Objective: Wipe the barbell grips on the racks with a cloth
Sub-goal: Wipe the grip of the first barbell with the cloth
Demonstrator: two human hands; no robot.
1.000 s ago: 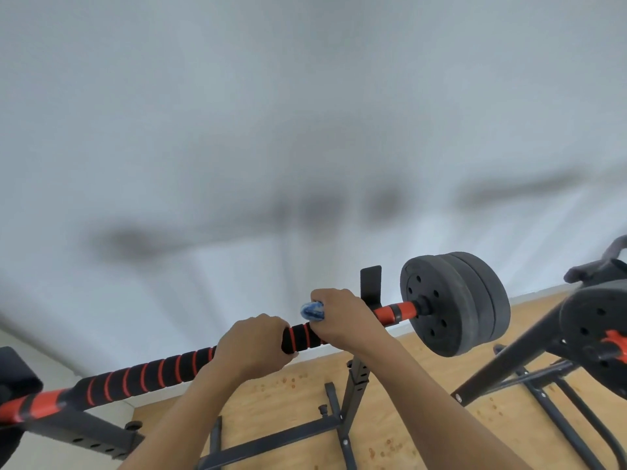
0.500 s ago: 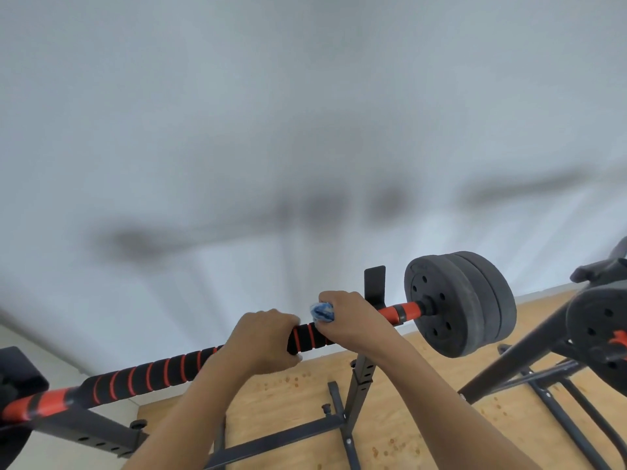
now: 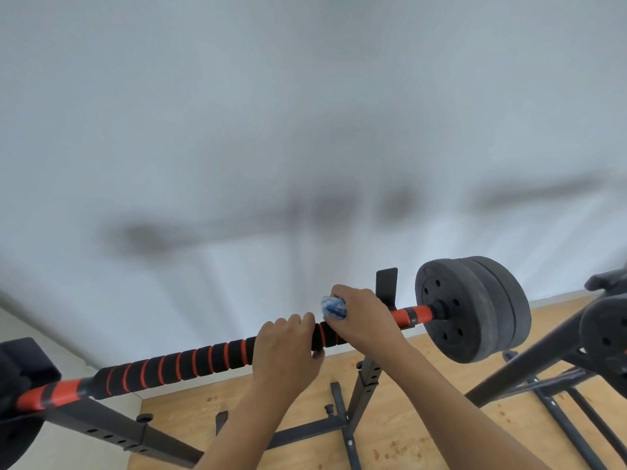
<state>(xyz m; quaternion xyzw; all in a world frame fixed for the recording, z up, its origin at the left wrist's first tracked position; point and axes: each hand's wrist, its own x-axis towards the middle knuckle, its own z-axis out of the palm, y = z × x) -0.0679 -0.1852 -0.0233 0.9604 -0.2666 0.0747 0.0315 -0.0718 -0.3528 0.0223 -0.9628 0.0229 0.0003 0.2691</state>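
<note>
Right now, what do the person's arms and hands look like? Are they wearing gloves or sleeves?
No gloves and no sleeves show. Both forearms are bare right down to the bottom edge of the picture. The left hand and the right hand are bare too, with no ring, watch or wristband that I can see. The fingers have nothing on them.

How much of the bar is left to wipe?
No part visibly looks finished. Right hand presses the blue cloth around the striped foam grip near the weight plates. Left hand holds the bar. The long stretch leftward remains, plus another barbell at right.
</note>
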